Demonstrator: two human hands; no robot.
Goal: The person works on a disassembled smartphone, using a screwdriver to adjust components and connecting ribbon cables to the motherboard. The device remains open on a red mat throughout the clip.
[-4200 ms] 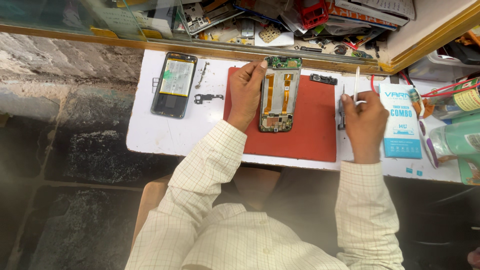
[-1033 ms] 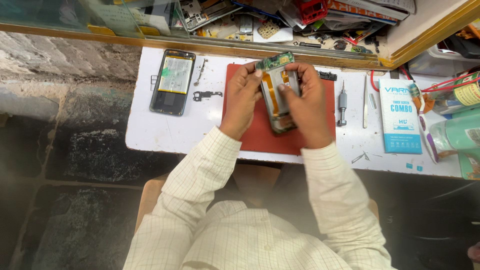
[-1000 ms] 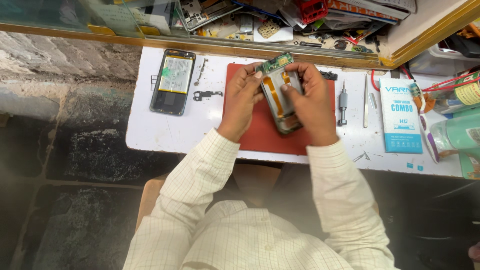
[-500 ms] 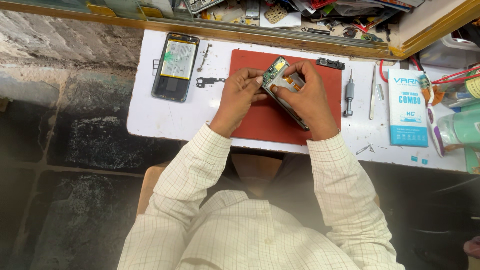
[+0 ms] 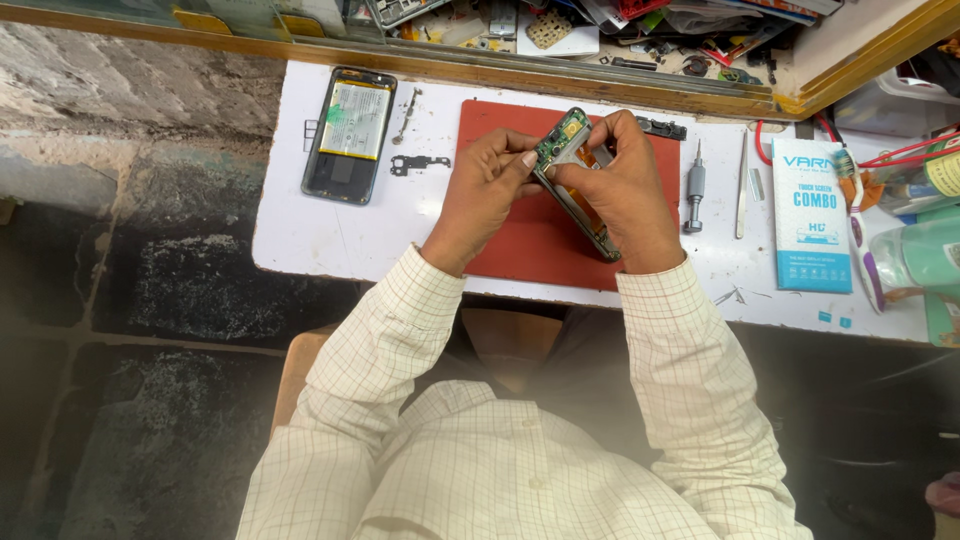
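**Opened phone frame held above the red mat**

Red rubber matting (image 5: pixel 530 250) is laid on the white worktop (image 5: pixel 300 230), and over it an opened phone frame (image 5: pixel 572 175) is held tilted, its upper end raised toward the cluttered back shelf (image 5: pixel 600 30). The frame is gripped from both sides. The left hand (image 5: pixel 485 195) is closed on its left edge, with the thumb pressed near the green circuit board at the top. The right hand (image 5: pixel 622 190) is wrapped around the right edge, its fingertips (image 5: pixel 600 130) pinched on the upper part of the frame. Whether a small part is caught between those fingertips cannot be told. The lower end of the frame is seen just above the mat, near the right wrist.

Well apart to the left, a second phone body with its battery exposed (image 5: pixel 348 135) is laid flat on the worktop. Just beside it a small black bracket (image 5: pixel 420 162) and a thin metal strip (image 5: pixel 406 103) are placed. To the right of the mat a precision screwdriver (image 5: pixel 695 188) and a pair of tweezers (image 5: pixel 741 185) are laid, and beyond them a blue and white flat box (image 5: pixel 810 215). Both forearms are covered by checked cream sleeves (image 5: pixel 400 340).
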